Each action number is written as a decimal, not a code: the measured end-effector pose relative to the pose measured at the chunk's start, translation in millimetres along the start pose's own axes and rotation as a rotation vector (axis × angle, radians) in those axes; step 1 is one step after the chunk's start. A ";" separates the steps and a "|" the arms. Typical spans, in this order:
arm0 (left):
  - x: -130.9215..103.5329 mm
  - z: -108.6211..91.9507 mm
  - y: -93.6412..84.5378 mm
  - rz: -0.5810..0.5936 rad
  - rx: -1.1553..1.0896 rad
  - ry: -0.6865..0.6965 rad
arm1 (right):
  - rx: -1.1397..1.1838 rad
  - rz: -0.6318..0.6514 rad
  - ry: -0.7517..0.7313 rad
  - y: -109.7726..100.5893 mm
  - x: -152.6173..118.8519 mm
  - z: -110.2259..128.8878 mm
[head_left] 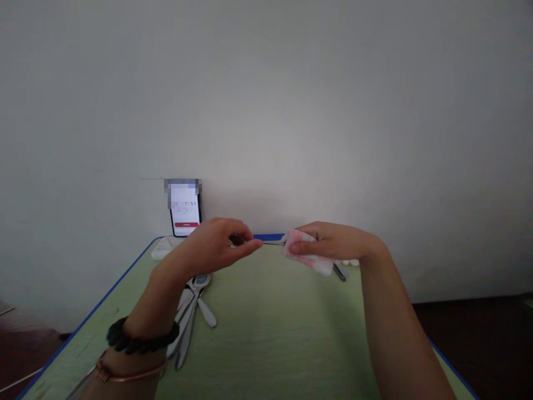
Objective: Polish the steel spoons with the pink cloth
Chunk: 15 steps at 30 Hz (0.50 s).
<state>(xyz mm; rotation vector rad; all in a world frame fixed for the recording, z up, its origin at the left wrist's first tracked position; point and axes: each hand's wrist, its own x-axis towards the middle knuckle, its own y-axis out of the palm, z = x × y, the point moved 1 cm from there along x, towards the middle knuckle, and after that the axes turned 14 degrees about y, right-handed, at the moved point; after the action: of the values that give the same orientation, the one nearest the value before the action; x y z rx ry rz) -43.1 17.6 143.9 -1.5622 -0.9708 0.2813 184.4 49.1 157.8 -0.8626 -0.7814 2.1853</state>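
My left hand (222, 243) is closed on one end of a thin metal utensil (272, 243), held level above the far part of the table. A pink and white cloth (318, 264) is pinched in my right hand (325, 241), thumb on top, and wraps round the utensil's other end, which is hidden. Several metal utensils (189, 322) lie in a pile on the table, beside and partly behind my left forearm. Another metal piece (340, 271) lies just beyond the cloth, near my right wrist.
The green table (266, 344) has a blue edge and stands against a grey wall. A phone (185, 214) leans upright at the back left, near a white item (162, 248). Small white objects (350, 262) lie behind my right wrist.
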 end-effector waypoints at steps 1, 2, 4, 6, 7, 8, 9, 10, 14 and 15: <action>0.2 1.1 0.7 0.007 0.027 0.007 | -0.021 -0.016 0.003 0.4 0.5 1.3; 1.0 1.2 1.6 0.013 0.051 0.014 | -0.046 -0.028 0.002 1.0 1.2 3.5; 3.8 -1.3 3.6 0.029 0.075 0.034 | -0.091 -0.038 -0.014 2.8 3.5 9.2; 7.4 -5.9 5.3 0.047 0.070 0.065 | -0.122 -0.022 -0.047 4.9 5.9 15.1; 9.0 -8.1 5.9 0.056 0.060 0.081 | -0.132 -0.012 -0.065 5.8 6.8 17.4; 10.2 -9.7 6.2 0.060 0.046 0.091 | -0.140 -0.004 -0.079 6.4 7.5 18.9; 10.8 -10.3 6.2 0.058 0.029 0.094 | -0.145 0.000 -0.088 6.7 7.9 19.7; 10.7 -9.6 5.9 0.051 0.010 0.094 | -0.145 0.002 -0.090 6.8 7.8 19.6; 3.9 3.5 2.8 -0.033 -0.062 0.093 | -0.113 -0.014 -0.087 5.4 4.7 14.0; 1.4 8.2 1.8 -0.067 -0.075 0.086 | -0.100 -0.023 -0.086 5.0 3.8 12.1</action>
<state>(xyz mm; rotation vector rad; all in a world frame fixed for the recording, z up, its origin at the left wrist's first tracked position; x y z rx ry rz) -47.0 24.5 140.7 -1.5934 -0.9741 0.1312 171.5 45.5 160.2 -0.8088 -0.9452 2.1902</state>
